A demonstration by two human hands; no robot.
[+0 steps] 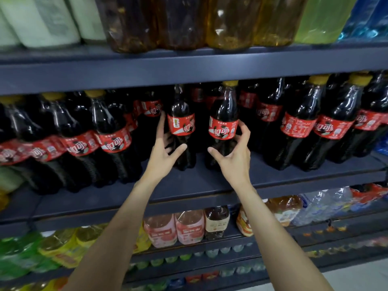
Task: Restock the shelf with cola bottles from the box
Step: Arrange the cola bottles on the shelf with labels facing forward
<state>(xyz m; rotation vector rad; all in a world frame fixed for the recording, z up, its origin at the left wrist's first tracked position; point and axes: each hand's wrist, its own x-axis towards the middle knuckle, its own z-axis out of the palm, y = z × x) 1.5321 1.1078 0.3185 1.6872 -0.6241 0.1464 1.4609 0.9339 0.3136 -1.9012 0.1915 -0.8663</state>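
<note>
Two dark cola bottles with red labels stand on the middle shelf (201,181), in a gap between rows of other cola bottles. My left hand (165,152) wraps round the left bottle (181,122): the fingers reach up its left side and behind it, and the thumb lies across its front. My right hand (235,152) curls round the right bottle (223,122), which has a yellow cap, with the thumb low on its front and the fingers at the label's right edge. Both bottles are upright. The box is out of view.
Cola bottles (298,127) fill the shelf to the right, and more cola bottles (113,139) fill it to the left. The upper shelf edge (189,72) sits just over the caps, with amber bottles (231,22) above. Pink and brown drinks (189,227) stand on the shelf below.
</note>
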